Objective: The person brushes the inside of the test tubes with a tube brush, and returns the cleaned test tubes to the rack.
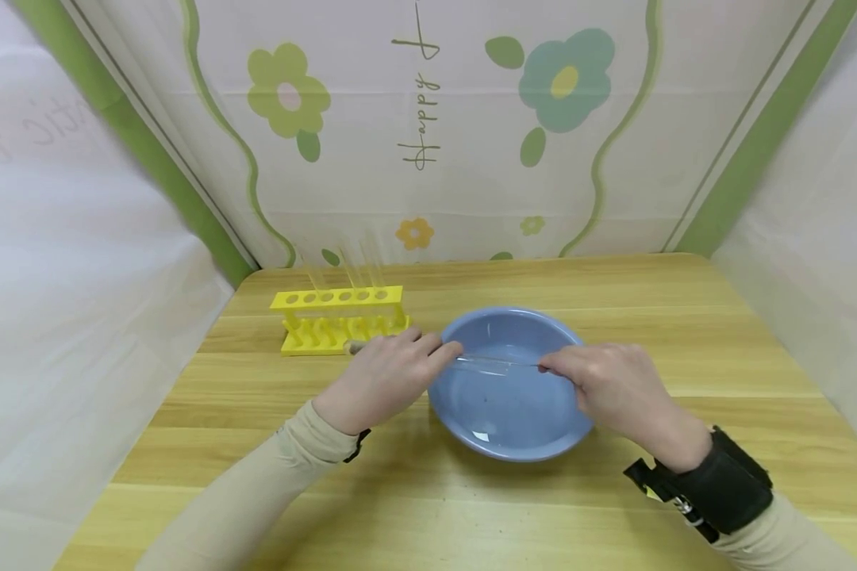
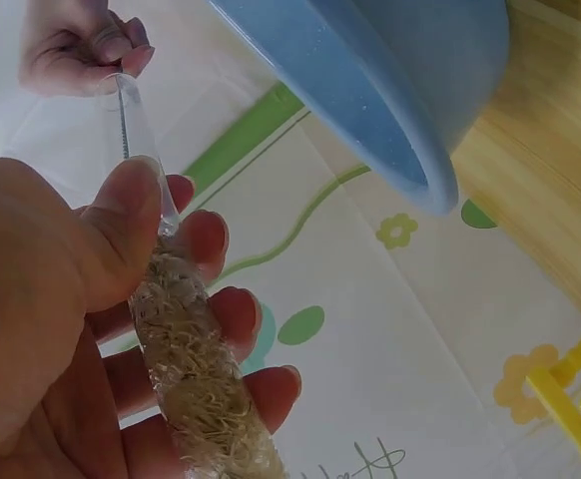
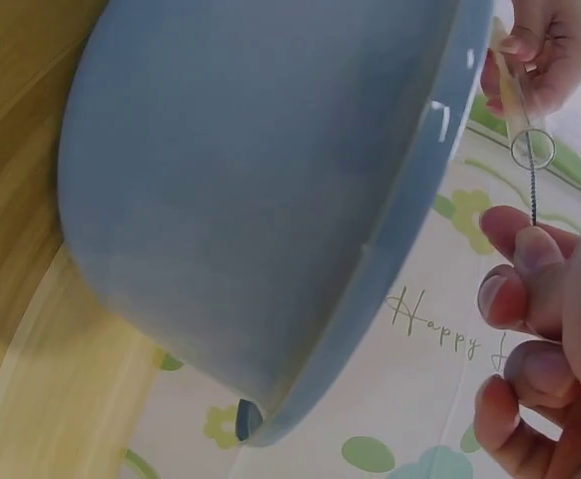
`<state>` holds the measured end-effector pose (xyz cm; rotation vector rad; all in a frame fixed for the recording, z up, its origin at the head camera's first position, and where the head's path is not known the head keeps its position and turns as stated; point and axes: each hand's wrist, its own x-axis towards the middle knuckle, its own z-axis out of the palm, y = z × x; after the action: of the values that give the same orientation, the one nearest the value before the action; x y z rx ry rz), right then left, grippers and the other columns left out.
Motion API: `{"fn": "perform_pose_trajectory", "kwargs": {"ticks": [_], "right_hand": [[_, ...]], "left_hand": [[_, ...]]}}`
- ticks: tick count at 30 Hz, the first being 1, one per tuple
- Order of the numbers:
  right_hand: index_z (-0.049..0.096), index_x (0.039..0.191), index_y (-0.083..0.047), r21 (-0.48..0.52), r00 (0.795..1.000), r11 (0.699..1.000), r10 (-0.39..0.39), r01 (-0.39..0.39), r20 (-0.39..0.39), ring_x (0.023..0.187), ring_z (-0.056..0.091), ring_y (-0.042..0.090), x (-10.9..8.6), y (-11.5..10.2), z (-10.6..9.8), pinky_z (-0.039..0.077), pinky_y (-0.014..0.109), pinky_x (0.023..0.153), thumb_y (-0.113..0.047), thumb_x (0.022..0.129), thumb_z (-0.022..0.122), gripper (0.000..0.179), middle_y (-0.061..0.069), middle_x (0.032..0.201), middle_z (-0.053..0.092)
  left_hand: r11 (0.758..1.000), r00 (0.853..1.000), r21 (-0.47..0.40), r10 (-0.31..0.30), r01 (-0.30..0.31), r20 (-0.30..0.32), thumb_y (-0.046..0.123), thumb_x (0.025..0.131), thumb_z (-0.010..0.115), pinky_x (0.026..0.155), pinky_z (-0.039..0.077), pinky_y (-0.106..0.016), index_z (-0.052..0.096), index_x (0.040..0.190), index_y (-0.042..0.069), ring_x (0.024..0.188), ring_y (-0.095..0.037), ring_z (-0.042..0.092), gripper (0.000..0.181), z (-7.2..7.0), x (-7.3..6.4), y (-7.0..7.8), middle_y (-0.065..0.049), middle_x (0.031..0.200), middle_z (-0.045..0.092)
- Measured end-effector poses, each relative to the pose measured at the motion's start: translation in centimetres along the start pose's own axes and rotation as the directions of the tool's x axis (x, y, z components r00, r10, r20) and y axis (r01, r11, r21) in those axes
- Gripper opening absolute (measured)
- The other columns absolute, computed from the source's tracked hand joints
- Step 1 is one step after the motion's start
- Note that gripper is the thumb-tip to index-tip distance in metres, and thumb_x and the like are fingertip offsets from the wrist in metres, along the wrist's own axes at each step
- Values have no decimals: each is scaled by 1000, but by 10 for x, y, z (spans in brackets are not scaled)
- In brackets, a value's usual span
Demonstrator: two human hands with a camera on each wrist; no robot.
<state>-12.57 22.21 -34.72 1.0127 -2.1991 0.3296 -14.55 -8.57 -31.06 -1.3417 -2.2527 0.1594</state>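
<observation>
Over the blue basin [image 1: 510,420], the left hand [image 1: 389,373] grips a clear glass test tube [image 1: 489,366] lying nearly level. A test tube brush is inside it; its pale bristles [image 2: 196,369] fill the closed end, seen in the left wrist view between thumb and curled fingers. From the tube's open mouth comes the brush's thin twisted wire [image 3: 534,195]. The right hand [image 1: 617,388] pinches that wire between thumb and forefinger, a short way from the mouth. The tube's middle is partly hidden behind the left fingers in the head view.
A yellow test tube rack [image 1: 337,297] stands behind the left hand, with several clear test tubes [image 1: 371,262] upright or leaning at its back. Basin and rack stand on a wooden table [image 1: 714,349], with white printed cloth walls [image 1: 428,190] behind and at both sides.
</observation>
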Motion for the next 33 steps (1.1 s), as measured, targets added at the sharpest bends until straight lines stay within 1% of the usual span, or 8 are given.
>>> {"fn": "perform_pose_trajectory", "kwargs": {"ticks": [5,9,16,22,26,29,31,33], "right_hand": [[76,89,-14,-32,999,999,-30,30,-30,44,51,9,-1,2,0,29,19,36,11,74,47,41,-7,75,70],[76,89,-14,-50,996,997,-60,57,-63,41,45,7,-3,4,1,27,19,35,8,77,45,40,-7,72,68],[76,89,-13,-80,992,994,-86,78,-97,42,49,11,-6,6,2,33,23,36,4,78,45,37,-5,70,67],[75,91,-11,-90,990,991,-109,100,-94,45,56,16,-9,9,0,41,28,38,4,78,48,34,-1,72,69],[75,94,-10,-86,989,989,-126,120,-76,50,61,19,-11,11,-4,45,31,40,2,74,57,29,2,76,71],[75,96,-9,-89,989,988,-134,129,-62,53,64,20,-12,12,-6,45,32,40,0,69,65,30,4,80,73],[75,97,-9,-94,989,987,-139,133,-58,55,66,21,-13,13,-7,45,32,41,-3,70,66,30,5,81,73],[75,98,-9,-97,988,986,-141,135,-59,55,66,21,-14,14,-8,45,33,40,-5,73,66,27,5,81,74]], "left_hand": [[1000,1000,-4,-2,2,12,-5,87,67,45,49,-27,64,118,9,70,-19,60,34,-2,0,0,-5,91,67],[1000,1000,-2,-6,6,17,-3,88,68,44,47,-26,64,118,10,68,-19,60,33,-3,0,-1,-5,90,66],[999,1000,-26,-23,24,21,2,89,70,42,45,-26,66,116,10,65,-18,59,29,-4,0,-2,-5,88,66],[999,999,-35,-29,30,37,7,85,77,44,48,-25,66,116,10,67,-18,61,33,-4,-2,-4,-4,89,66],[999,999,-36,-27,29,34,8,84,79,43,47,-25,65,115,10,65,-18,61,35,-4,-3,-5,-4,87,65],[999,999,-41,-29,30,30,7,84,78,42,45,-24,64,114,10,64,-18,60,33,-5,-4,-5,-4,85,63],[998,999,-45,-30,32,32,7,85,77,41,43,-24,64,114,10,64,-17,59,32,-5,-4,-5,-3,84,63],[998,999,-49,-32,34,35,7,86,76,41,42,-23,64,114,10,63,-17,59,30,-5,-4,-6,-3,84,63]]}}
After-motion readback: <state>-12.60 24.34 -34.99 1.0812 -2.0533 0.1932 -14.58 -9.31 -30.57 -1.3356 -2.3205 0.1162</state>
